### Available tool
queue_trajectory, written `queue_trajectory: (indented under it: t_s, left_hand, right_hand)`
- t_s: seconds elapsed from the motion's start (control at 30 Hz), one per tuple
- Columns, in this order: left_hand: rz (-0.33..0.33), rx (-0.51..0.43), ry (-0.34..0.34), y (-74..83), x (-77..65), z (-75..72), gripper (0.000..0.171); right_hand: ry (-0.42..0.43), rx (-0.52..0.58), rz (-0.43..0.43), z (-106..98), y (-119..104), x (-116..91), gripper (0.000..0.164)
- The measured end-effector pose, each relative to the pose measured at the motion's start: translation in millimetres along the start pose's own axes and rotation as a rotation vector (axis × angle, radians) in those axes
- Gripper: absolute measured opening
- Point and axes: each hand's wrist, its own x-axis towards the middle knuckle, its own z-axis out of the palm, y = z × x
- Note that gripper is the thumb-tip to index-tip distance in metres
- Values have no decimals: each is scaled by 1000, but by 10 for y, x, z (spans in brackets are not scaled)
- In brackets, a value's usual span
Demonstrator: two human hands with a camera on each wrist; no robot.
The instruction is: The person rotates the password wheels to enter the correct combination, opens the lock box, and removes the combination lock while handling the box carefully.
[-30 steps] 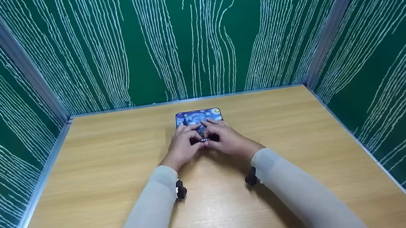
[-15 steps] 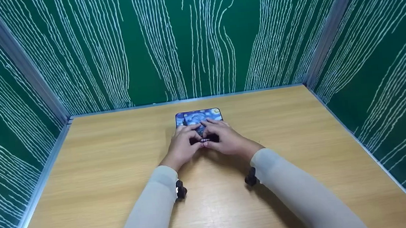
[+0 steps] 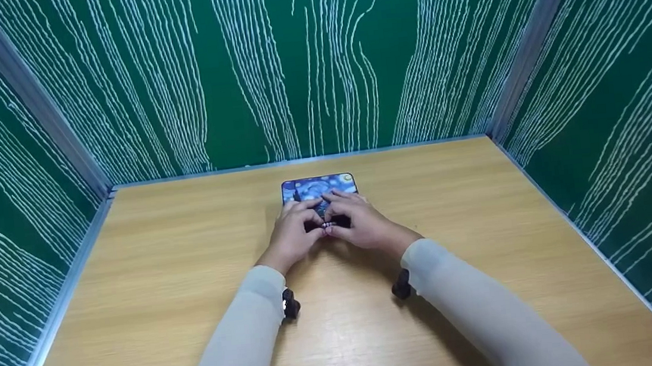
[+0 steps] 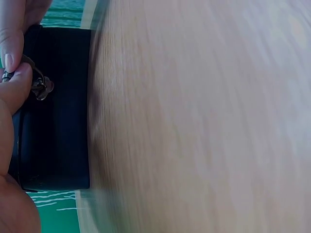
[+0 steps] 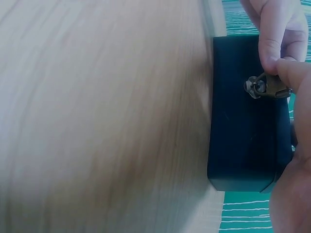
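A box [image 3: 317,187] with a blue swirling night-sky picture on its lid lies at the far middle of the table. Its dark front wall [image 5: 238,136] fills part of each wrist view. On that wall, a small padlock [image 5: 275,86] hangs by its shackle from a metal hasp [image 4: 42,89]. My left hand [image 3: 293,232] pinches the padlock from the left, its other fingers resting over the lid. From the other side, my right hand [image 3: 366,224] pinches the padlock too, fingers likewise over the lid. The fingertips meet and hide much of the lock body.
The wooden table [image 3: 190,268] stretches around the box on all sides. Green walls with wavy white lines [image 3: 237,72] close off the back and both sides. Grey metal posts [image 3: 503,100] stand at the back corners.
The hands and the box stay in place. Only the right hand and wrist shift very slightly to the left.
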Motion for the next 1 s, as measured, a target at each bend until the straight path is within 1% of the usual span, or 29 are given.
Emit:
queue_trajectory:
  t_s: [0.13, 0.37, 0.67, 0.9, 1.0]
  left_hand:
    - [-8, -2, -5, 2, -3, -2, 9]
    - [50, -3, 21, -22, 4, -9, 7]
    - [13, -1, 2, -22, 5, -5, 6]
    - [-1, 9, 3, -6, 8, -1, 7]
    - [-10, 3, -1, -3, 5, 2, 8]
  right_hand:
    - [-2, -9, -1, 9, 9, 3, 14]
    - [5, -33, -21, 32, 30, 11, 14]
    - [-12, -47, 3, 25, 19, 1, 17]
    - [-12, -27, 5, 18, 23, -5, 25]
    - [-1, -20, -5, 22, 30, -5, 22]
